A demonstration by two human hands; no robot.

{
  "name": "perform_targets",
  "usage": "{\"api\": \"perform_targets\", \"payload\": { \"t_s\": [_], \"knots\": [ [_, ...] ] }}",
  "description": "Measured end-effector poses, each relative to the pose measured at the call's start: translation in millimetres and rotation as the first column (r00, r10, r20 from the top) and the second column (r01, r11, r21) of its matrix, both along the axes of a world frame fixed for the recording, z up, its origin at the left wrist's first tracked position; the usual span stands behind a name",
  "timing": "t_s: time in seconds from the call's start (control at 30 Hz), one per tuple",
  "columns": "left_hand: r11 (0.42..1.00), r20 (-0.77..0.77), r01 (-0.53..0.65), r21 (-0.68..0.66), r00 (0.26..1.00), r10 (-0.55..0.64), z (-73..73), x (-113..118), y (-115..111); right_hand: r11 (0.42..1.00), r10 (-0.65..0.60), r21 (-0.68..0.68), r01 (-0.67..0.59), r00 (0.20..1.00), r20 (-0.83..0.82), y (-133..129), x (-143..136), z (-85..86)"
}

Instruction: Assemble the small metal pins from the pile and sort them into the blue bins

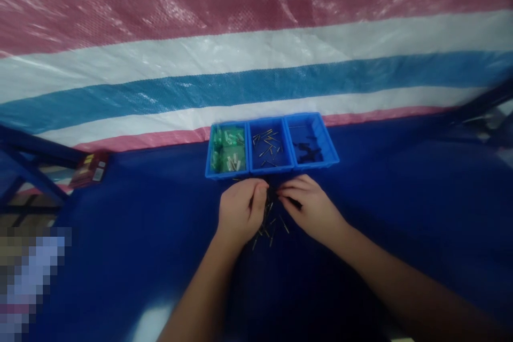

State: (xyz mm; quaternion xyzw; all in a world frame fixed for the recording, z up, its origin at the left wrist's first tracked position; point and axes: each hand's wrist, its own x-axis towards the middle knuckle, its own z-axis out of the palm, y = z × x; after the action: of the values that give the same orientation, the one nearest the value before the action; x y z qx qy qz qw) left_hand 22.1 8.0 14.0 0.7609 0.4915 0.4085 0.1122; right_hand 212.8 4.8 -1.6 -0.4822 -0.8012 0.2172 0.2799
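In front of the middle blue bin [272, 170], on its near side, the two bare forearms come in over the dark blue tabletop [132, 224]. A pale, bright patch [152, 323] lies well in front of that bin and to its left, too blurred to name.

Just in front of the middle bin, a loose scatter of thin metal pins [271, 232] lies on the tabletop, some pointing away from the bin and others slanting across one another.

The left hand [241, 208] is above the left part of this scatter, just in front of the middle bin; its fingers curl inward with the thumb laid alongside, and I cannot tell whether they close on anything. The right hand [306, 203] is in front of the middle bin and slightly to its right. Its thumb and fingertips draw together toward the left hand; the gap there is dark, so I cannot tell whether they grip a piece.

More thin pins [269, 150] lie at mixed angles inside the middle bin. Adjoining it on the left, the left blue bin [226, 175] holds green pieces [217, 139] and short silvery pieces [233, 162]. Adjoining it on the right, the right blue bin [326, 141] holds small dark pieces [308, 152].

Well left of the middle bin sits a dark red packet [88, 168]. Behind the bin, a red, white and blue striped plastic sheet [256, 85] spreads across the view.
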Motion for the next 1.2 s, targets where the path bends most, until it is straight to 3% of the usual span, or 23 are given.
{"api": "perform_targets", "payload": {
  "t_s": [0.57,0.8,1.2],
  "knots": [
    [0.999,-0.001,0.022,0.025,1.0,-0.022,0.0,1.5,-0.1,0.999,-0.041,0.025,0.042,0.998,-0.046,-0.6,-0.8,0.0],
    [0.999,-0.007,0.022,0.027,1.0,-0.021,-1.5,2.4,-0.1,0.999,-0.005,0.042,0.004,0.999,0.042,-3.3,0.0,0.6],
    [1.0,-0.016,0.015,0.012,1.0,-0.015,-1.0,2.7,-0.5,0.999,-0.025,0.042,0.025,1.0,0.017,-2.6,-0.7,3.0]
  ]
}}
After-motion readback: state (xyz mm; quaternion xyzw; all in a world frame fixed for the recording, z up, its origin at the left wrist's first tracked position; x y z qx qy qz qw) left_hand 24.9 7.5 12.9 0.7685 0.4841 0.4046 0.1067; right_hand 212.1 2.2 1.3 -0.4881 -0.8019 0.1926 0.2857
